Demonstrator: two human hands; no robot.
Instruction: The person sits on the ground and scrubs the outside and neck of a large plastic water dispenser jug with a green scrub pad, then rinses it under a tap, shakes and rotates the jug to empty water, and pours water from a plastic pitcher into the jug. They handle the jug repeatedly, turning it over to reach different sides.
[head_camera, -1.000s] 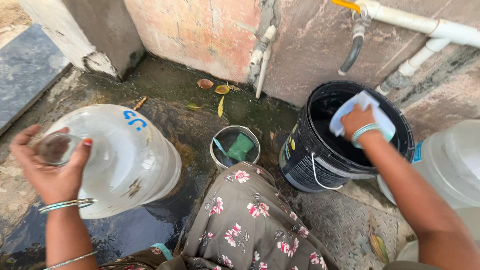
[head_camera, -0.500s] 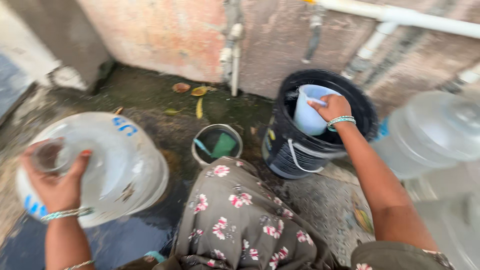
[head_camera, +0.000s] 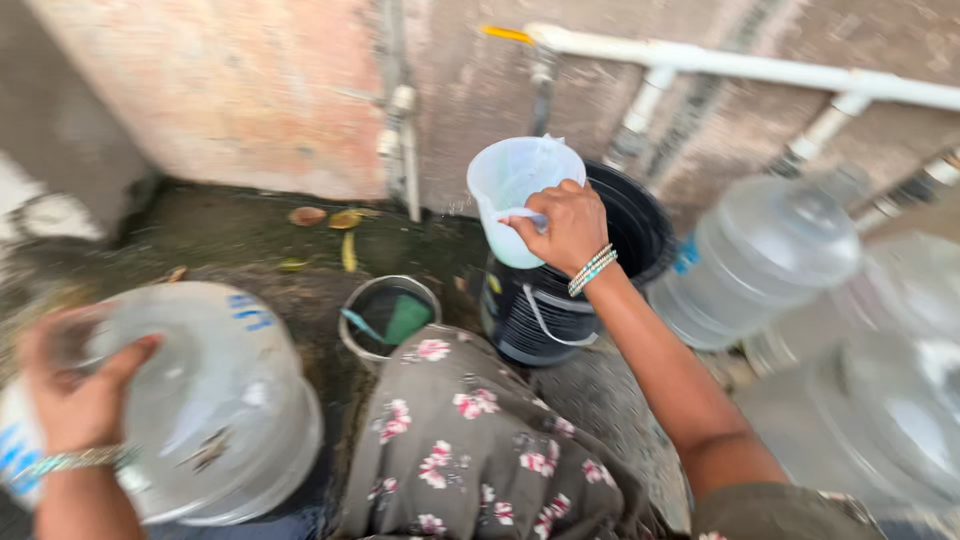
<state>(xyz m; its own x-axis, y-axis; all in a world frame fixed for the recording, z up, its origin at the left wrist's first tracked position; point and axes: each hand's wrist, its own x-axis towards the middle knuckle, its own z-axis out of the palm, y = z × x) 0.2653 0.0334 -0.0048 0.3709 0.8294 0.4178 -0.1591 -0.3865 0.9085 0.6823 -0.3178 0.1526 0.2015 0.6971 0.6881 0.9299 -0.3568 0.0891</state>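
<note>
Gripping the handle of a pale blue translucent plastic jug, the right hand has its fingers closed around that handle and holds the jug above the rim of a round black plastic bucket. The jug sits at about eleven o'clock from the bucket's middle, tipped slightly, and motion blur makes it hard to tell whether it carries water. The bucket's inside is dark and its contents cannot be made out; the forearm covers part of its near wall.

At eight o'clock in the view, the left hand lies against the neck end of a large clear plastic water jar lying on its side. Its thumb is spread and the fingers seem curled about the jar's mouth, though blur leaves the grip uncertain. The jar's left end is cut off by the picture edge.

Between jar and bucket stands a small round metal-rimmed pail with green inside, its lower rim hidden behind a brown floral-print garment over the person's knee. At three o'clock a second clear plastic water jar leans just beside the bucket, and a third blurred clear jar is cropped at the right edge. White plastic pipes run along the wall at twelve to two o'clock.
</note>
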